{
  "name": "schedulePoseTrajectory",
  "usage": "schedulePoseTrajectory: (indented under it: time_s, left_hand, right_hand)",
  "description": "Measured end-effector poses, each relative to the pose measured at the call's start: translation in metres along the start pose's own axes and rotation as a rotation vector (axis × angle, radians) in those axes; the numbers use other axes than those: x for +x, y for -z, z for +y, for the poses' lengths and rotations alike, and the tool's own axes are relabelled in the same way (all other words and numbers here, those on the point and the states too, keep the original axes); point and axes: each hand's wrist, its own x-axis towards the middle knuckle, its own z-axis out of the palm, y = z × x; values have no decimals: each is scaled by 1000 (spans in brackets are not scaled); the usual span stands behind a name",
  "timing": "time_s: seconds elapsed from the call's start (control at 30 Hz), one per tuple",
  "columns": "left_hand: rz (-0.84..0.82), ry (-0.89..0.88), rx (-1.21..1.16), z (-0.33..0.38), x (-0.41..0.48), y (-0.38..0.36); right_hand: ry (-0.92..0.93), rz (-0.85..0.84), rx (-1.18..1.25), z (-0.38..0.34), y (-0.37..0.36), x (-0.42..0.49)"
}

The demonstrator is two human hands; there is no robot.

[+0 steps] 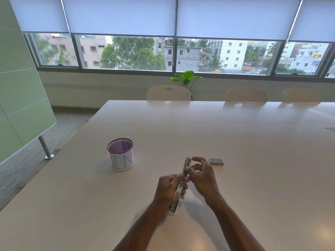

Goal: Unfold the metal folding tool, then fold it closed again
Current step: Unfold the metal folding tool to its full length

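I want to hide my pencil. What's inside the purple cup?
Looking into the cup, only its purple mesh wall shows near the rim, and nothing sticks out above it. The bottom is hidden by the wall and the paper label, so something small could lie there unseen.

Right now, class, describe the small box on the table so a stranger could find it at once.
Start at the long white table. Just beyond the right hand lies a small flat box, red and grey, resting alone on the tabletop. Unlike the mesh pen cup to the left, it is low and rectangular.
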Motion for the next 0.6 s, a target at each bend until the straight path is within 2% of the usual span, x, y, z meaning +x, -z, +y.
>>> schedulePoseTrajectory:
  time_s: [0.27,0.33,0.4,0.47,0.53,0.6]
  left_hand:
    - [37,5,27,3,1,0]
    - [64,-9,61,7,0,0]
    - [82,-38,147,13,-1,0]
    - [107,-117,365,21,-3,1]
    - [126,-276,790,28,-5,2]
    - [126,-390,1230,34,-10,1]
  right_hand:
    - [-46,-27,106,4,0,3]
    - [-142,-32,230,6,0,2]
    - [-319,-62,463,10,2,1]
    - [-515,-105,720,12,4,1]
    - [-633,-155,888,14,3,1]
    - [-671,-210,966,13,-1,0]
